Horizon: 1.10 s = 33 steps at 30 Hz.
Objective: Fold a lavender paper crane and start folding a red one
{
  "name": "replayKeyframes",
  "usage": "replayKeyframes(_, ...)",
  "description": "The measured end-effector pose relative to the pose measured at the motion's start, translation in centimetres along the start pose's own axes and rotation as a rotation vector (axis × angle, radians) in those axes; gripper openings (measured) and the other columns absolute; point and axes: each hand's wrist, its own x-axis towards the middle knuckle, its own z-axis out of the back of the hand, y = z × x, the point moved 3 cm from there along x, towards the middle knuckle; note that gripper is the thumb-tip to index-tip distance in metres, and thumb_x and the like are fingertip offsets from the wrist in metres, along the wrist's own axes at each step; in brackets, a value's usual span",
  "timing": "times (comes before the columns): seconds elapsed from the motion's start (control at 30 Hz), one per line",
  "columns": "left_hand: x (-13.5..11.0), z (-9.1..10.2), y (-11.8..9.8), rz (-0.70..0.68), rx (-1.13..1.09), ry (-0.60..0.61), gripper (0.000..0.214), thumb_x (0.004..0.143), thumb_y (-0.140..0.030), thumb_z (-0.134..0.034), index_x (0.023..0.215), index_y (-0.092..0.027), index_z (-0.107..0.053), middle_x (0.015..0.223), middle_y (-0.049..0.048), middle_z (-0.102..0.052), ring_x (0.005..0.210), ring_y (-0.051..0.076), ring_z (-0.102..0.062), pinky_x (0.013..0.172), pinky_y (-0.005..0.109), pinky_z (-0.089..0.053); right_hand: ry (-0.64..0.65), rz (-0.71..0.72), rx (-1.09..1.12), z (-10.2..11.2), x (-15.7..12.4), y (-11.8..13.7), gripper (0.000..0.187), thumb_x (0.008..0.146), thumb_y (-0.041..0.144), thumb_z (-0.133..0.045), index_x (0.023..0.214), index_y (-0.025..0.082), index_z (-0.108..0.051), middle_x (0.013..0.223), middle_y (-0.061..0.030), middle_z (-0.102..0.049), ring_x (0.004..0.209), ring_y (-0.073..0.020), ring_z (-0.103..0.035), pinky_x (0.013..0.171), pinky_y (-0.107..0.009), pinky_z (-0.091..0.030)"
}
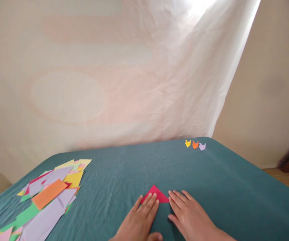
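A red paper triangle lies flat on the table in front of me, one corner pointing away. My left hand rests with outstretched fingers over its left part and lower edge, hiding some of it. At the triangle's right corner is my right hand, palm down with its fingers stretched out and the forefinger's tip at the paper. Neither hand grasps anything.
On the left lies a loose heap of coloured paper sheets. Three small folded paper birds, yellow, orange and lilac, sit near the far right corner of the green-covered table. A pale curtain hangs behind.
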Motion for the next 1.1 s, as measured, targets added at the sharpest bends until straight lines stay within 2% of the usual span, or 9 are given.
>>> replayKeyframes(0.1,-0.2,0.3,0.1,0.082,0.015,0.026,0.069,0.086,-0.045,-0.05,0.144,-0.017,-0.023,0.149,0.0101,-0.016,0.137,0.026,-0.019,0.111,0.046,-0.024,-0.064,-0.054,0.096,1.1,0.2,-0.7,0.036,0.09,0.028,-0.048,0.124,0.02,-0.057,0.132,-0.0081,-0.054,0.12,-0.0262,-0.049,0.099,-0.047,-0.039)
replayKeyframes(0.2,-0.7,1.2,0.3,0.16,0.043,0.012,0.061,0.087,-0.039,-0.048,0.142,-0.017,-0.03,0.147,0.0102,-0.024,0.135,0.027,-0.026,0.109,0.047,-0.028,-0.087,-0.044,0.167,1.3,0.5,-1.4,0.037,0.091,0.03,-0.047,0.126,0.021,-0.054,0.133,-0.0082,-0.052,0.123,-0.025,-0.046,0.101,-0.049,-0.036)
replayKeyframes(0.33,-1.6,2.1,1.4,0.213,0.067,-0.106,0.043,0.092,-0.032,-0.039,0.133,-0.022,-0.047,0.14,0.0091,-0.042,0.129,0.029,-0.038,0.105,0.051,-0.034,-0.079,-0.04,0.233,1.0,0.8,-1.9,0.037,0.091,0.032,-0.047,0.126,0.022,-0.054,0.133,-0.0085,-0.052,0.125,-0.0241,-0.043,0.104,-0.05,-0.031)
replayKeyframes(0.43,-1.7,1.9,2.5,0.19,0.018,-0.204,0.037,0.092,-0.024,-0.037,0.124,-0.029,-0.055,0.133,0.0041,-0.052,0.124,0.026,-0.046,0.104,0.051,-0.036,-0.083,-0.059,0.268,0.9,1.0,-1.9,0.036,0.09,0.033,-0.049,0.123,0.023,-0.056,0.132,-0.0082,-0.053,0.125,-0.0238,-0.043,0.105,-0.05,-0.029)
replayKeyframes(0.5,-1.6,1.4,3.1,0.177,-0.062,-0.298,0.039,0.091,-0.021,-0.039,0.124,-0.035,-0.053,0.131,0.0004,-0.055,0.123,0.023,-0.048,0.104,0.047,-0.037,-0.09,-0.079,0.299,0.8,1.2,-1.9,0.034,0.088,0.032,-0.051,0.12,0.024,-0.059,0.131,-0.0079,-0.054,0.124,-0.0238,-0.044,0.105,-0.05,-0.028)
replayKeyframes(0.6,-1.3,0.5,3.8,0.178,-0.214,-0.417,0.055,0.087,-0.019,-0.047,0.138,-0.034,-0.034,0.135,0.0017,-0.051,0.123,0.02,-0.047,0.106,0.043,-0.035,-0.099,-0.119,0.37,0.5,1.5,-2.1,0.031,0.083,0.03,-0.058,0.113,0.026,-0.063,0.127,-0.0072,-0.056,0.123,-0.0245,-0.045,0.104,-0.049,-0.028)
replayKeyframes(0.77,-0.9,-0.3,4.3,0.233,-0.436,-0.505,0.074,0.08,-0.01,-0.053,0.142,-0.035,-0.021,0.126,0.0021,-0.056,0.117,0.019,-0.05,0.103,0.04,-0.038,-0.12,-0.158,0.494,0.1,1.7,-2.2,0.025,0.077,0.025,-0.065,0.102,0.029,-0.069,0.119,-0.0037,-0.062,0.118,-0.0243,-0.047,0.103,-0.045,-0.029)
replayKeyframes(1.0,-0.9,0.3,3.4,0.191,-0.506,-0.544,0.076,0.077,-0.001,-0.048,0.141,-0.034,-0.024,0.114,0.003,-0.058,0.105,0.018,-0.054,0.096,0.038,-0.042,-0.196,-0.074,0.563,0.4,1.6,-1.4,0.017,0.076,0.016,-0.065,0.089,0.027,-0.069,0.109,-0.0025,-0.064,0.113,-0.0232,-0.049,0.098,-0.041,-0.034)
replayKeyframes(1.1,-0.9,0.7,2.8,0.16,-0.505,-0.535,0.065,0.077,-0.001,-0.049,0.133,-0.032,-0.04,0.112,0.004,-0.058,0.105,0.019,-0.054,0.095,0.037,-0.042,-0.196,-0.018,0.581,0.8,1.6,-0.8,0.017,0.076,0.012,-0.063,0.085,0.026,-0.067,0.105,-0.0013,-0.064,0.111,-0.0214,-0.05,0.097,-0.04,-0.034)
